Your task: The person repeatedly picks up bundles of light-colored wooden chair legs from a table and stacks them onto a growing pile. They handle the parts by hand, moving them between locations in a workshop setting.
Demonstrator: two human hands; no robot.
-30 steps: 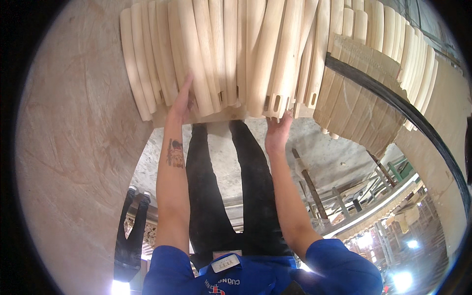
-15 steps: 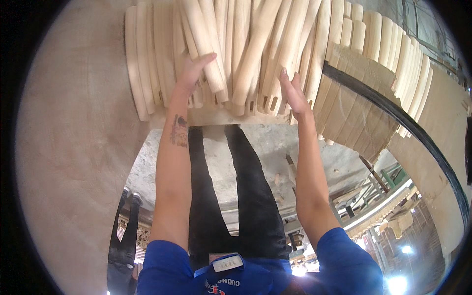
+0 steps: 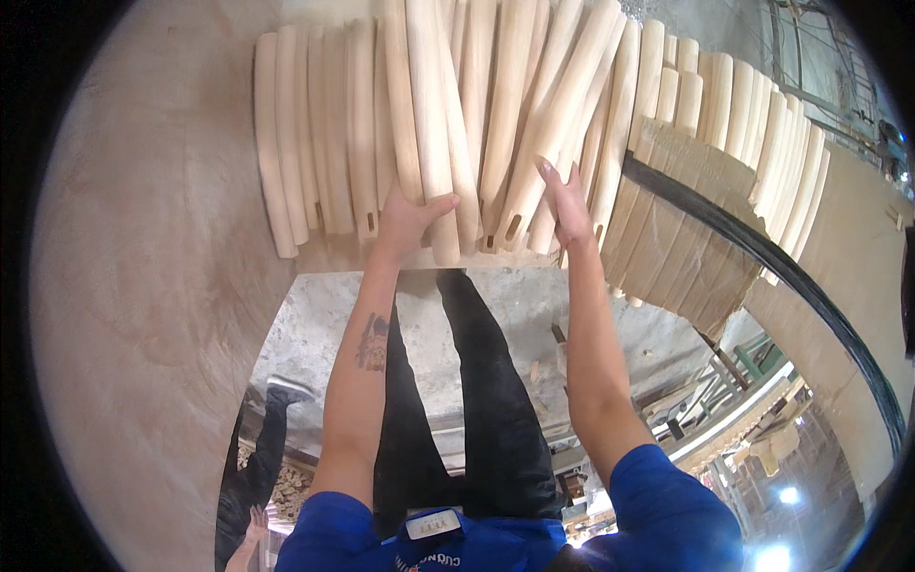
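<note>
Pale wooden bars with rounded ends, some with slots cut near the tip, lie side by side in a loose pile. My left hand [image 3: 416, 221] is closed round the near ends of a few wooden bars [image 3: 431, 114], its thumb across the top and its fingers partly hidden. My right hand [image 3: 569, 208] grips the near part of a slanting bundle, thumb on a slotted wooden bar [image 3: 564, 110] and the other fingers mostly hidden behind. Between my hands, several bars fan out at differing angles.
A wide brownish board [image 3: 152, 286] spreads on the left. At right, torn cardboard [image 3: 686, 224] and a black strap [image 3: 762, 221] lie by more stacked bars [image 3: 801, 181]. Another person's leg [image 3: 262, 443] and hand show at lower left, above a concrete floor [image 3: 334, 334].
My left hand has moved right and nearer to me, its bars now more upright and closer to the right-hand bundle. The other person's leg has shifted.
</note>
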